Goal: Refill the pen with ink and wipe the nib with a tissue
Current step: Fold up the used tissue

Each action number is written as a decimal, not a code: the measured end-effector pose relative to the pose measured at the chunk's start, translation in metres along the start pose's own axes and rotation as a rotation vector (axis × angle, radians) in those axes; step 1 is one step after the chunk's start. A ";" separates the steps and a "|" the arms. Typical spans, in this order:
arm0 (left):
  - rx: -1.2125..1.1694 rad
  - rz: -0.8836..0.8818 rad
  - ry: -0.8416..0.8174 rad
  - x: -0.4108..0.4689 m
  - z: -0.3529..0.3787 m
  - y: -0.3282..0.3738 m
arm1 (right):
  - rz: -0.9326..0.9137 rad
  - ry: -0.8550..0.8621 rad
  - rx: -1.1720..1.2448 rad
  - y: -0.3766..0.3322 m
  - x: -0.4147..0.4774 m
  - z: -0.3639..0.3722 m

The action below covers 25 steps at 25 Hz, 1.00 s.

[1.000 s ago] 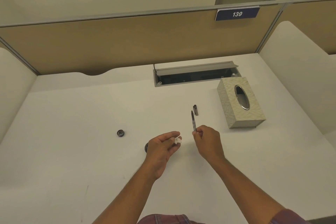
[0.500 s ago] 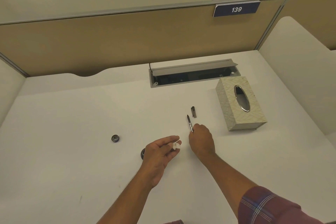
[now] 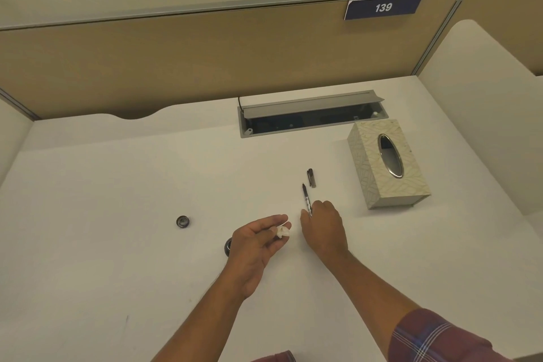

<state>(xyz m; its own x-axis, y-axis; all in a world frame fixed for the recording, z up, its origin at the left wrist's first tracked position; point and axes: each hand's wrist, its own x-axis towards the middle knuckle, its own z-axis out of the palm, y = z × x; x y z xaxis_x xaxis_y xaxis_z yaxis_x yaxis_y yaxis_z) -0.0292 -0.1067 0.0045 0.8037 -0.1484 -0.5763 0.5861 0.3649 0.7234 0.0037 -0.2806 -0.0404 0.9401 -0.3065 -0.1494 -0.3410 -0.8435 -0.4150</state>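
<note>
Head view, white counter [image 3: 123,191]. Clock directions taken from the left hand, 12 pointing away from the person.

Nearest: two bare forearms enter from the bottom edge; a plaid sleeve [image 3: 435,338] covers the right arm near the elbow.

Left hand [image 3: 258,241]: palm turned partly up, fingers loosely curled, pinching a small crumpled wad of white tissue [image 3: 282,231] at the fingertips. Hand is raised off the counter or just above it; cannot tell which.

Ink bottle [image 3: 228,245]: dark and round, at 9 o'clock, just beside the left hand and mostly hidden by it. Only an edge shows.

Right hand [image 3: 324,226]: at 3 o'clock, knuckles up, fingers closed on the lower end of the pen [image 3: 306,198]. Pen is dark and slim, its tip pointing away toward 12 o'clock, uncapped. Whether the barrel rests on the counter cannot be told. The two hands are near each other but apart.

Bottle lid [image 3: 182,221]: small dark round piece at 10 o'clock, well apart from the bottle, lying on the counter.

Pen cap [image 3: 311,177]: at 1 o'clock, lying just beyond the pen tip, not touching it.

Tissue box [image 3: 382,182]: pale patterned box with an oval metal-rimmed opening on top, at 2 o'clock, right of the cap.

Farther: open cable tray [image 3: 311,119] recessed in the counter, lid tilted up. Behind it a tan partition carrying a blue plate reading 139 [image 3: 383,7].
</note>
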 end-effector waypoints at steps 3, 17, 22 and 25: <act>-0.004 0.011 -0.001 -0.002 0.001 0.000 | -0.002 0.046 0.036 0.003 -0.012 -0.001; 0.018 0.031 -0.048 -0.013 0.009 0.005 | 0.067 -0.215 0.740 0.000 -0.048 -0.025; 0.152 0.077 -0.100 -0.019 0.007 0.013 | 0.244 -0.514 1.145 -0.009 -0.058 -0.046; 0.236 0.077 -0.144 -0.029 0.001 0.016 | 0.218 -0.576 1.143 -0.009 -0.066 -0.051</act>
<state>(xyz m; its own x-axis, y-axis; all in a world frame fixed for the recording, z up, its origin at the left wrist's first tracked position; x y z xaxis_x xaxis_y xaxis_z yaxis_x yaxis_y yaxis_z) -0.0427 -0.0980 0.0330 0.8433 -0.2638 -0.4682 0.5168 0.1591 0.8412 -0.0558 -0.2757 0.0192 0.8287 0.0842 -0.5534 -0.5597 0.1389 -0.8170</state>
